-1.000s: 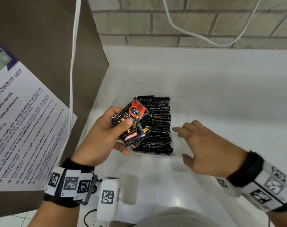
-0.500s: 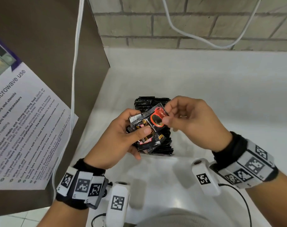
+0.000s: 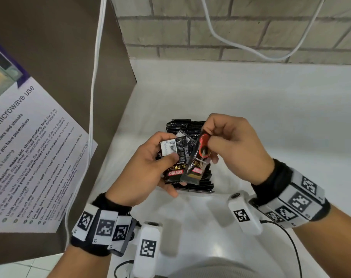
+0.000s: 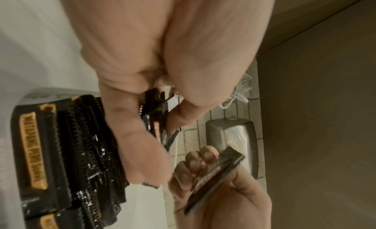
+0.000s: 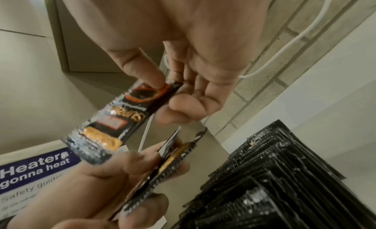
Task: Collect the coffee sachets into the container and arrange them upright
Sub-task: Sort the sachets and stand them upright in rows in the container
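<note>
My left hand [image 3: 167, 158] grips a small stack of black coffee sachets [image 3: 175, 157], thumb on top, just in front of the container. My right hand [image 3: 208, 142] pinches the top end of one sachet [image 3: 197, 159] with a red cup print; it hangs tilted against the stack's right side. The right wrist view shows that sachet [image 5: 126, 113] between thumb and fingers, above the left hand's stack [image 5: 162, 168]. Behind the hands, a clear container [image 3: 220, 192] holds a dense row of upright black sachets [image 3: 187, 127], also seen edge-on as upright sachets [image 5: 264, 176] and upright sachets [image 4: 71, 152].
Everything sits on a white counter [image 3: 270, 117] below a brick wall [image 3: 230, 27]. A brown side panel [image 3: 50, 47] with a microwave-use poster [image 3: 30, 147] and a white cable [image 3: 94, 97] closes the left side. A steel appliance [image 4: 234, 144] shows in the left wrist view.
My right hand moved from beside the container to the left hand's stack, pinched the top sachet and peeled it off to the right, tilting it on edge. The left hand shifted slightly right.
</note>
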A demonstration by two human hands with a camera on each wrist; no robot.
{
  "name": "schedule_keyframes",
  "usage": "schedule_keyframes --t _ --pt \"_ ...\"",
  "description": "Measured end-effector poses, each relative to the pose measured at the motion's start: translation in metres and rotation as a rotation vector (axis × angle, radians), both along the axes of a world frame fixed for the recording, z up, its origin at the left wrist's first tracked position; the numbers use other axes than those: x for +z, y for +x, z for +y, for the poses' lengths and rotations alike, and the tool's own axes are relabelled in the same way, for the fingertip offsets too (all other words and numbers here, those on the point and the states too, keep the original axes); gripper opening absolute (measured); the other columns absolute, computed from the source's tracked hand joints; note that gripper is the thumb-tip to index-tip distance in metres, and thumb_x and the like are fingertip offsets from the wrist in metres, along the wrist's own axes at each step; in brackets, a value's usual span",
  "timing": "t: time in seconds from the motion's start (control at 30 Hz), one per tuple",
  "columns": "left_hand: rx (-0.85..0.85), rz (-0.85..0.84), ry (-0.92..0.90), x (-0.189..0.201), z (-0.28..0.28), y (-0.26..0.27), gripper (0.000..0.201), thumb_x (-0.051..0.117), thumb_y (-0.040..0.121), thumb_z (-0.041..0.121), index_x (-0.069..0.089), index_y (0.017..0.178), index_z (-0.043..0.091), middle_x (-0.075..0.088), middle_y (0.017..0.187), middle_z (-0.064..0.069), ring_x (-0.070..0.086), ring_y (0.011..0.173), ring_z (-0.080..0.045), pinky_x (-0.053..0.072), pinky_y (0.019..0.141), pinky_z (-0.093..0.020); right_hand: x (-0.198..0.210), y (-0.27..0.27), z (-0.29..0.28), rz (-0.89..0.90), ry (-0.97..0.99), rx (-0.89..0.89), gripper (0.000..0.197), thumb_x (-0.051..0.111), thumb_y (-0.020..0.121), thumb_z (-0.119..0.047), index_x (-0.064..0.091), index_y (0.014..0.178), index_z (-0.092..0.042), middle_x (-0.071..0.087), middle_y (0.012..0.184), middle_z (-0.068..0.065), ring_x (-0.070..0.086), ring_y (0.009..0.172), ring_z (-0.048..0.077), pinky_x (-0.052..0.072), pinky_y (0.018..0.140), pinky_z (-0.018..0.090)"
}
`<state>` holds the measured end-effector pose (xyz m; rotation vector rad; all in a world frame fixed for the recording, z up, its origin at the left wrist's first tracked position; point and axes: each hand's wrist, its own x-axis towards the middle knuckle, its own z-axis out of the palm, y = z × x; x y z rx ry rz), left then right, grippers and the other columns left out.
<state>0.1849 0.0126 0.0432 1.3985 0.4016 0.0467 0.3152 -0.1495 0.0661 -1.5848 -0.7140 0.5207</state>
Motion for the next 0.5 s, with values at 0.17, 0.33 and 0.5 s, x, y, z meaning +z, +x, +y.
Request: schedule_keyframes --t 0.17,0.33,0.5 --pt "0.016 -0.022 -0.016 0.0018 0.0014 0.0013 0.023 0.054 0.103 0.004 0.058 0.123 0.016 0.071 0.099 -0.009 0.071 0.072 -0.030 0.055 0.044 -0.035 0.0007 0.0013 0.0014 -0.325 -0.245 0.106 0.029 0.062 0.091 -0.008 0.072 0.108 -0.029 0.052 0.091 -0.001 0.054 0.074 0.015 0.046 0.073 0.020" --pt "-0.008 -0.041 -0.071 0.0034 0.0001 0.0022 0.029 0.070 0.092 0.019 0.060 0.119 0.018 0.070 0.095 -0.007 0.071 0.072 -0.029 0.055 0.044 -0.035 -0.0009 0.0018 0.0041 -0.181 -0.183 0.112 0.043 0.081 0.082 -0.009 0.067 0.117 -0.030 0.063 0.090 -0.002 0.060 0.065 0.020 0.049 0.063 0.023" --pt "0.068 -0.072 -0.030 0.0020 -0.0023 0.0040 0.033 0.069 0.089 0.011 0.055 0.119 0.015 0.071 0.096 -0.005 0.073 0.072 -0.029 0.056 0.045 -0.035 0.0014 0.0026 -0.0006 -0.177 -0.172 -0.002 0.032 0.088 0.075 -0.027 0.067 0.098 -0.024 0.066 0.082 0.002 0.059 0.064 0.016 0.051 0.062 0.025"
